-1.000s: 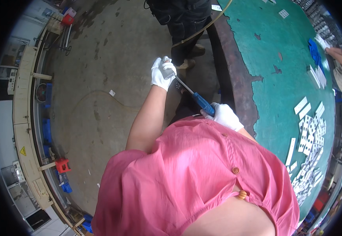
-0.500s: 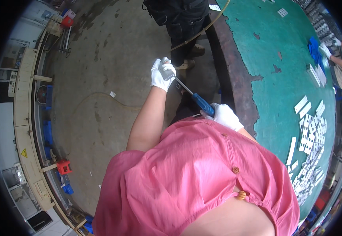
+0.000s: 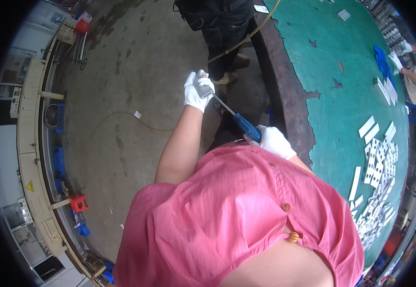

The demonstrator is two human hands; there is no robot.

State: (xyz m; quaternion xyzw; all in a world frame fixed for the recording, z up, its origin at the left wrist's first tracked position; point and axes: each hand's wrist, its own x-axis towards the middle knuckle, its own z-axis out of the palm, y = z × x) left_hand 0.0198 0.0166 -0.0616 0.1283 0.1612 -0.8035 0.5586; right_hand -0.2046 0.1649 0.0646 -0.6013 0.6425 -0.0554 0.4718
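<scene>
My left hand (image 3: 198, 94), in a white glove, is closed around a small grey metal piece (image 3: 204, 91). White-gloved too, my right hand (image 3: 274, 142) is held close to my body and wraps the end of a blue-handled screwdriver (image 3: 247, 126). The screwdriver's thin metal shaft slants up to the left and meets the lower edge of the metal piece. Its very tip is hidden at the piece and my left fingers.
To the right stands a green-topped table (image 3: 332, 124) with a worn dark edge, bearing a heap of white perforated plates (image 3: 377, 167). A person in dark clothes (image 3: 224, 28) stands ahead; another's gloved hand (image 3: 395, 61) is across the table. A hose (image 3: 253, 32) hangs ahead.
My hands, the screwdriver and the metal piece stay almost still. Across the table, the other person's arms and body have shifted slightly.
</scene>
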